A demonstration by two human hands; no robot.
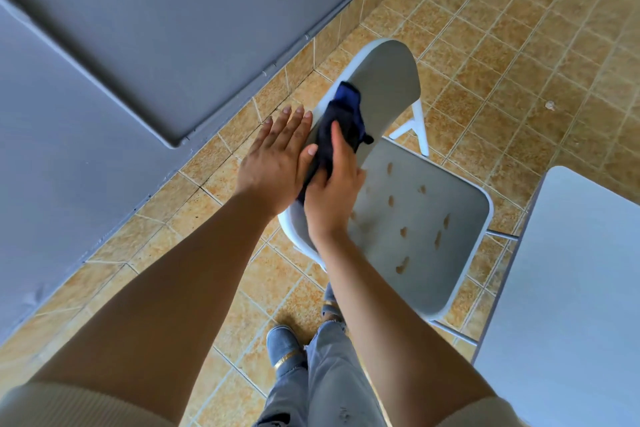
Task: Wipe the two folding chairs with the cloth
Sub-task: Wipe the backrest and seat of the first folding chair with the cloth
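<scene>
A grey folding chair [426, 218] with a white frame stands unfolded on the tiled floor, its seat pierced by several small holes. My right hand [332, 191] presses a dark blue cloth [341, 125] against the front of the chair's backrest [388, 80]. My left hand [277, 156] lies flat with fingers spread against the back side of the backrest, thumb touching the cloth. Only one chair is in view.
A grey wall [138, 45] runs along the left. A white tabletop [571, 288] juts in at the right, close to the chair's seat. My legs in grey jeans and a shoe [282, 343] stand on the tan tiled floor [519, 45] below the chair.
</scene>
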